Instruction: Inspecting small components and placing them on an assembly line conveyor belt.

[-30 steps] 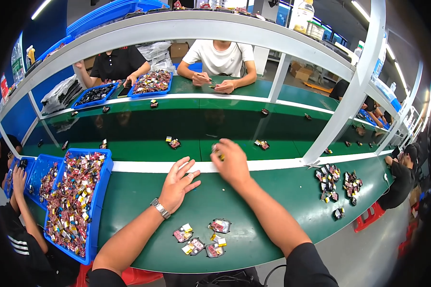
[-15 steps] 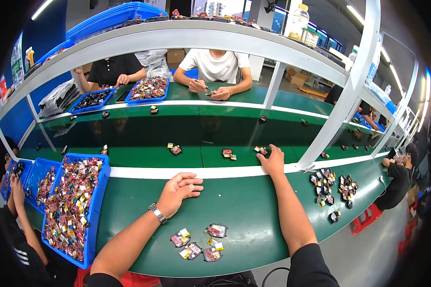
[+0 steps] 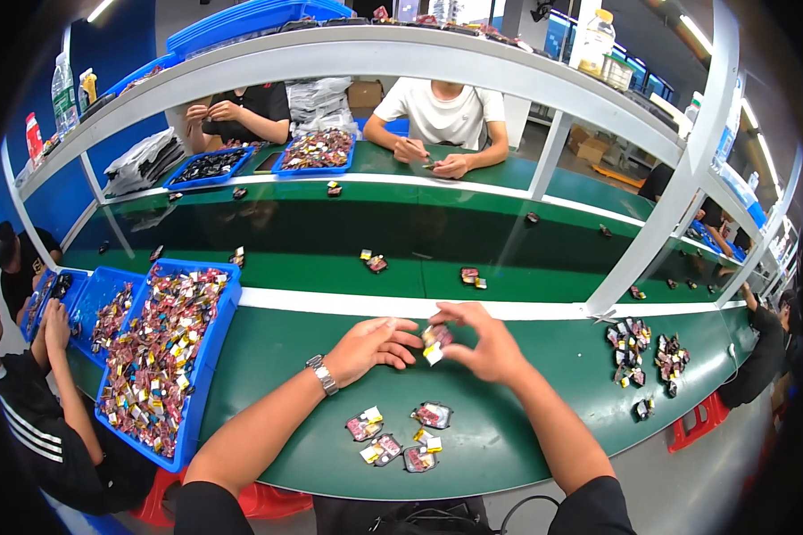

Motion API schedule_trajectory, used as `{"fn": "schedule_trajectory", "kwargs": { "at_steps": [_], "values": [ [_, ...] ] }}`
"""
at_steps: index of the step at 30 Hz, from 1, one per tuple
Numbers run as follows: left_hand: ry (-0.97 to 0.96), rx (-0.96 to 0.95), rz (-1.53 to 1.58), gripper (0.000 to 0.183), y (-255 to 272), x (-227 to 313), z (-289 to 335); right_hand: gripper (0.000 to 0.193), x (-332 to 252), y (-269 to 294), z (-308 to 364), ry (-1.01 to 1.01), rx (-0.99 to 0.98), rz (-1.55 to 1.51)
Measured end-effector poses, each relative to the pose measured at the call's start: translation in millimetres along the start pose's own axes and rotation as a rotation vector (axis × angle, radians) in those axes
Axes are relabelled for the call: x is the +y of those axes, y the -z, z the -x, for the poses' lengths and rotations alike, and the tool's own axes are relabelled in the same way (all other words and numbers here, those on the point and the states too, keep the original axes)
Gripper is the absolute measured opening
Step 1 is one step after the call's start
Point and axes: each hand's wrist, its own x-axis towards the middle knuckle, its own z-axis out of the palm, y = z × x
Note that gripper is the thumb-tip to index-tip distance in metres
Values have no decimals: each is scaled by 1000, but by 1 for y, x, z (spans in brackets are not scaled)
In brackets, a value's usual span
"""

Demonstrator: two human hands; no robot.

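A red circuit-board assembly [image 3: 436,340] with a white-and-yellow piece is pinched between thumb and fingers of the right-hand grip [image 3: 492,350], above the green surface [image 3: 491,446]. The left-hand grip [image 3: 368,349] is held half open just beside it; whether the assembly is touched there cannot be told. Four similar assemblies [image 3: 381,450] are laid out nearer the body than both grips. A heaped blue tray [image 3: 203,379] is set to their left, two clusters [image 3: 629,343] to their right.

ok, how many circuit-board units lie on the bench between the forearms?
4: far-left unit, far-right unit, near-left unit, near-right unit. None looks hidden; held unit in right hand excluded.
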Motion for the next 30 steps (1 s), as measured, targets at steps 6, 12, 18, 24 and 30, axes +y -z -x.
{"fn": "schedule_trajectory", "kwargs": {
  "at_steps": [6, 12, 18, 24, 30],
  "values": [
    [49, -186, 16, 42, -7, -1, 0, 62, -21, -16, 0, 102, -81, 71],
    [23, -41, 160, 42, -16, 1, 2, 37, -21, -30, 2, 231, 196, 297],
    [-22, 38, 133, 33, -24, -1, 3, 22, -18, -39, -2, 343, 277, 534],
    [-46, 98, 94, 31, -26, -7, 2, 15, -14, -40, -4, 319, 220, 498],
    [-30, 82, 69, 29, -28, -3, 2, 16, -5, -37, 0, 265, 107, 361]
  ]
}}
